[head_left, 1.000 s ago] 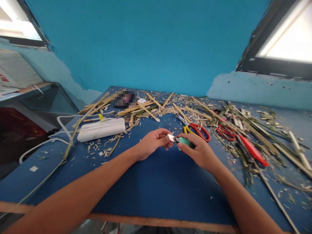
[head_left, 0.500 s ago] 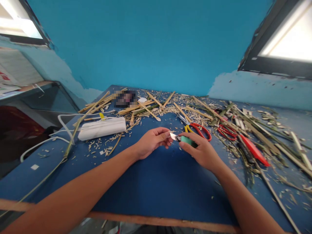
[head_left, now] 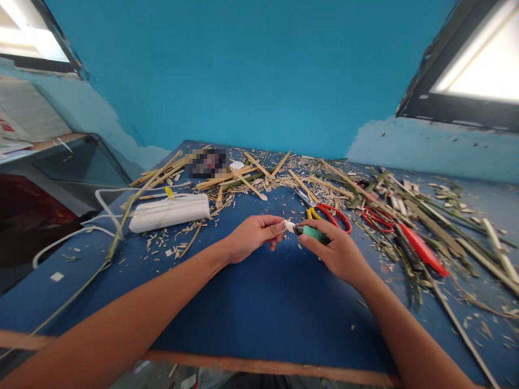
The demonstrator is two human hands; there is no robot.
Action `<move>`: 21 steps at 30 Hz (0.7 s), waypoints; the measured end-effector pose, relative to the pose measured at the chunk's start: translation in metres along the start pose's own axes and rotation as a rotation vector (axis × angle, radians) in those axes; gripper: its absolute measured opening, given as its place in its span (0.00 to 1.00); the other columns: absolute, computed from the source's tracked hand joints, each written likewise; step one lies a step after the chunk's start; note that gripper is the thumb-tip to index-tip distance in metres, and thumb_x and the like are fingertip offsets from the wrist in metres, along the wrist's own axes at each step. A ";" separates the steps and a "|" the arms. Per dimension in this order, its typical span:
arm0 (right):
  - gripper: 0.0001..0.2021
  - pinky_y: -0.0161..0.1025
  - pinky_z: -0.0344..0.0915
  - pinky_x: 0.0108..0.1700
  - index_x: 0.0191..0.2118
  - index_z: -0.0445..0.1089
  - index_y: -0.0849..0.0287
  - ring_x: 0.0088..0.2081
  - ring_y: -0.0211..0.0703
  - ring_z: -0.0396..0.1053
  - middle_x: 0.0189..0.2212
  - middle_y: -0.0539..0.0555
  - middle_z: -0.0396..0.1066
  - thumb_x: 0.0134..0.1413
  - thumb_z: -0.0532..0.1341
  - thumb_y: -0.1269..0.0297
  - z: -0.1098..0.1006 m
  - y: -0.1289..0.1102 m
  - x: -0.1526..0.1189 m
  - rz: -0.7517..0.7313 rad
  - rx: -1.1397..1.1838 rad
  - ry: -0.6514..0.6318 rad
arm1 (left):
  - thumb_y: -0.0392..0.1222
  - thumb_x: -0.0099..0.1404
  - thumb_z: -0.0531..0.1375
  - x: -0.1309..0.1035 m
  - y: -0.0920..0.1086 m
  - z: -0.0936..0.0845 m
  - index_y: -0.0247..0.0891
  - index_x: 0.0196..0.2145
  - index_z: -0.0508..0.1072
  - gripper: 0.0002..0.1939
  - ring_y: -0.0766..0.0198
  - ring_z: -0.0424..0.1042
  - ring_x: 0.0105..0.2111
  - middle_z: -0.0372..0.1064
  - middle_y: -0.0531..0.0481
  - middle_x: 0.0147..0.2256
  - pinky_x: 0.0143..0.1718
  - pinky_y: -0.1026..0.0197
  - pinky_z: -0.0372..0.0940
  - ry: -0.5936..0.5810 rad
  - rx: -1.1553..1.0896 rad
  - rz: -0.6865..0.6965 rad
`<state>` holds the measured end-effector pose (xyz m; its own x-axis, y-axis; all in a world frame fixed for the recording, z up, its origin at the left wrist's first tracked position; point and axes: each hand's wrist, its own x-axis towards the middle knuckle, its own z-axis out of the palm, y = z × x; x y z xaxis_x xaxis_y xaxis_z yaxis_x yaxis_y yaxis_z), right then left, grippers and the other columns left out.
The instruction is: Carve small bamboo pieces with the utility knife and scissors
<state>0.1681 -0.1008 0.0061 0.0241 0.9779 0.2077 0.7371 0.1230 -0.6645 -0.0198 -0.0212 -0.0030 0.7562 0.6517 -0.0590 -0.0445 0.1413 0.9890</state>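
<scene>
My right hand (head_left: pixel 336 246) grips a green utility knife (head_left: pixel 313 233), its blade pointing left. The fingers of my left hand (head_left: pixel 256 236) are pinched together at the blade's tip, with a small pale bit showing beside them. What they hold is too small and covered to name. Just behind my right hand lie scissors with red handles (head_left: pixel 337 217), their blades toward the wall, and a yellow-handled tool (head_left: pixel 311 213) is partly covered by that hand.
Bamboo strips (head_left: pixel 247 183) and shavings litter the back of the blue table (head_left: pixel 263 319). At left are a white power strip (head_left: pixel 170 212) with cables and a long bent stalk (head_left: pixel 115 246). Farther right are a red-handled tool (head_left: pixel 424 249), red scissor handles (head_left: pixel 377 219) and more strips.
Both hands stay in nearly the same place. My left fingers have closed in a little and shifted slightly right, and the blade's angle at their tips differs slightly.
</scene>
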 end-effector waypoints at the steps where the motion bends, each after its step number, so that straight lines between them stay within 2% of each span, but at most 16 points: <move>1: 0.17 0.43 0.65 0.42 0.45 0.69 0.54 0.40 0.47 0.70 0.41 0.53 0.72 0.52 0.56 0.52 0.000 0.000 0.000 0.005 -0.010 0.000 | 0.50 0.60 0.57 0.000 0.000 0.000 0.32 0.27 0.67 0.16 0.72 0.59 0.23 0.60 0.55 0.23 0.26 0.66 0.56 -0.014 0.040 0.007; 7: 0.16 0.43 0.65 0.44 0.44 0.69 0.53 0.42 0.47 0.70 0.41 0.53 0.73 0.53 0.56 0.52 0.004 0.003 0.000 -0.010 -0.032 0.016 | 0.51 0.62 0.54 -0.001 0.002 0.001 0.34 0.24 0.64 0.17 0.72 0.57 0.22 0.58 0.56 0.21 0.27 0.66 0.54 -0.038 0.203 0.064; 15: 0.16 0.44 0.64 0.44 0.44 0.69 0.52 0.43 0.48 0.69 0.42 0.53 0.73 0.53 0.56 0.52 0.009 0.003 0.004 -0.009 -0.051 0.021 | 0.50 0.62 0.53 0.001 -0.007 0.000 0.34 0.25 0.65 0.16 0.72 0.57 0.22 0.59 0.55 0.22 0.26 0.67 0.55 0.012 0.350 0.071; 21: 0.16 0.44 0.63 0.46 0.45 0.69 0.53 0.44 0.47 0.69 0.43 0.53 0.72 0.53 0.56 0.52 0.012 0.002 0.007 -0.018 -0.028 0.023 | 0.49 0.61 0.54 0.002 -0.007 0.004 0.34 0.26 0.65 0.14 0.72 0.60 0.22 0.61 0.55 0.23 0.26 0.67 0.58 0.058 0.252 0.036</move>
<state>0.1618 -0.0919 -0.0029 0.0261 0.9714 0.2360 0.7565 0.1352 -0.6399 -0.0154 -0.0241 -0.0091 0.7181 0.6956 -0.0235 0.0989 -0.0685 0.9927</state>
